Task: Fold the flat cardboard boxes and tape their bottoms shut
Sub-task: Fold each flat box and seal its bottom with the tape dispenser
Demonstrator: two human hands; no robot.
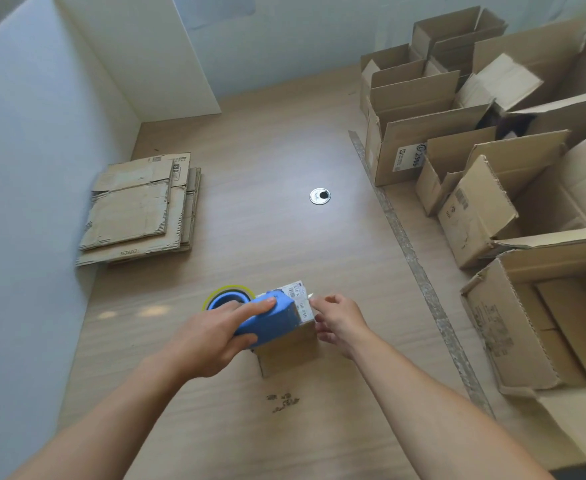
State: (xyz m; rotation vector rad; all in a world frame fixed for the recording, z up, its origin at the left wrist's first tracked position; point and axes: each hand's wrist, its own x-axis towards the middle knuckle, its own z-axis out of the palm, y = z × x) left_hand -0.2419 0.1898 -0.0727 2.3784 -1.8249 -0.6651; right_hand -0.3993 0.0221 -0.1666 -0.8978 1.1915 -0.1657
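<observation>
Cardboard box (289, 353) stood on the table (284, 220) before me, small and, I judged, light enough to slide unless braced by its stiff edges. My left hand (215, 337) gripped the blue tape dispenser (272, 322) on its top; my right hand (340, 320) pinched its right edge.

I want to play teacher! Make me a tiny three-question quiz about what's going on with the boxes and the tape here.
1. True or false: the left hand holds the blue tape dispenser on the small box.
2. Where does the stack of flat cardboard lie? A) by the left wall B) on the small box C) on a chair
3. Fill in: the open boxes stand on the ____ side of the table.
Key: 1 true; 2 A; 3 right.
</observation>
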